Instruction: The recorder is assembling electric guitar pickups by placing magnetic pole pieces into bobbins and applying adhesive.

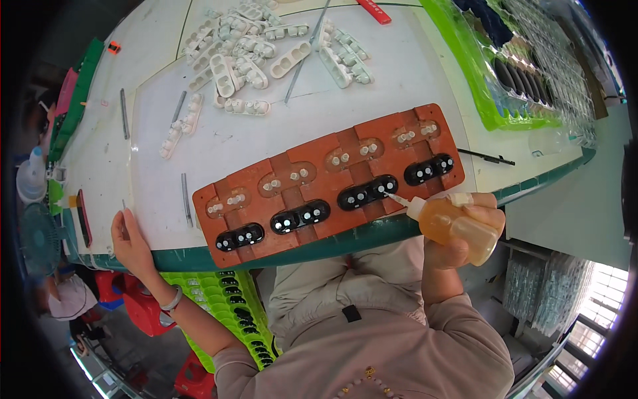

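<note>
My right hand (pixel 475 219) is wrapped round a soft squeeze bottle (pixel 445 223) of amber liquid, tilted with its thin nozzle pointing left. The nozzle tip is at a black oval piece (pixel 367 193), the third from the left in a reddish-brown mould block (pixel 266 256). Other black pieces (pixel 300 217) with pale round pegs sit along the block's near row. The far row's recesses hold only pale pegs (pixel 288 178). Beside the table's left front edge, my left hand (pixel 129 243) is curled. A thin tip shows above its fingers; what they hold is unclear.
White moulded pieces (pixel 232 66) lie heaped at the back. Metal rods (pixel 187 199) lie left of the block, and a black pen-like tool (pixel 488 157) at its right. A green tray (pixel 495 113) stands far right; another green tray (pixel 226 299) with black pieces is below the table edge.
</note>
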A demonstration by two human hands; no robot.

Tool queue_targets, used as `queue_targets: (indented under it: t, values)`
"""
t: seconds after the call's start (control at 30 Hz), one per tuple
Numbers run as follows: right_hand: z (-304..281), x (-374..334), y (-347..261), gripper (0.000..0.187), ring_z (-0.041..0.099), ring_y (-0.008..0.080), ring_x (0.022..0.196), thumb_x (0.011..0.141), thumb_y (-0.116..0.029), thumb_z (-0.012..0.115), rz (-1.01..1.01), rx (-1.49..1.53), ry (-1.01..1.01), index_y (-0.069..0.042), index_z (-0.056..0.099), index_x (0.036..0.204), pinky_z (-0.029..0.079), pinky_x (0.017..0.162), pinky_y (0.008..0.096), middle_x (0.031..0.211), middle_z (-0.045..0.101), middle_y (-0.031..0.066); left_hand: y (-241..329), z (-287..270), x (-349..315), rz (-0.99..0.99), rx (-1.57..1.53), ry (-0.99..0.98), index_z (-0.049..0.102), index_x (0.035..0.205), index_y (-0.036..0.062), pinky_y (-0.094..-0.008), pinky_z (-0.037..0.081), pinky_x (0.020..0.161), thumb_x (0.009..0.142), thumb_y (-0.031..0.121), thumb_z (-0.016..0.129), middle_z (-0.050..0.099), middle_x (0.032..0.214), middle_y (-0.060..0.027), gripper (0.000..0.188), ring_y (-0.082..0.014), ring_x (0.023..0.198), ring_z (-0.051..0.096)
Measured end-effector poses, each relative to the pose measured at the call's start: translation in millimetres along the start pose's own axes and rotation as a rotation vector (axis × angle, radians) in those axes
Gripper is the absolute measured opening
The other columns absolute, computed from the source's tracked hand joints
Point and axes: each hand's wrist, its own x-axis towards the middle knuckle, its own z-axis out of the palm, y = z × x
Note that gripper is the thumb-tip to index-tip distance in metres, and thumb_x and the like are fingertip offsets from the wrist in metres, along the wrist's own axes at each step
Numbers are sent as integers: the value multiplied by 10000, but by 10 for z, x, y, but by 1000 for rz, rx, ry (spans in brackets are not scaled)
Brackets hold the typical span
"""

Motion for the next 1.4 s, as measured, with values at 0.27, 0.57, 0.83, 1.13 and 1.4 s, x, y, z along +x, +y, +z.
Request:
queue_targets:
  t: [0.27, 0.57, 0.83, 1.13, 1.4]
  values:
    - [-1, -2, 73, 480, 515, 182, 666, 754, -471, 560, 15, 26, 41, -27, 423, 875, 465, 566, 268, 805, 481, 113, 46, -4, -11, 20, 44, -11, 533, 1110, -50, -275, 425, 836, 850, 301, 575, 588, 1057, -148, 438, -192, 956, 561]
    - [-18, 4, 69, 485, 505, 176, 689, 758, -472, 543, 5, 26, 23, -18, 422, 878, 470, 549, 268, 774, 461, 104, -5, -9, 2, 21, 12, -14, 532, 1102, -58, -272, 425, 833, 850, 289, 577, 588, 1049, -152, 432, -184, 954, 557]
    - [48, 8, 58, 520, 495, 165, 691, 722, -489, 581, 69, 141, 128, -21, 431, 891, 445, 576, 257, 790, 492, 106, 25, -10, -10, 33, 22, -13, 530, 1105, -56, -270, 428, 830, 852, 279, 579, 586, 1049, -147, 423, -180, 950, 556]
    - [68, 58, 62, 449, 463, 161, 707, 799, -455, 472, 184, 325, 276, -16, 449, 895, 430, 538, 217, 818, 480, 97, -8, 4, -13, 13, -39, -8, 522, 1104, -67, -271, 420, 842, 853, 275, 576, 585, 1053, -151, 428, -182, 953, 555]
    - [-123, 183, 86, 536, 475, 147, 764, 873, -558, 334, 524, 834, 409, -61, 532, 842, 369, 642, 210, 832, 475, 54, -41, 25, 15, 34, -21, -7, 526, 1103, -60, -274, 427, 834, 845, 267, 588, 591, 1043, -145, 421, -186, 947, 561]
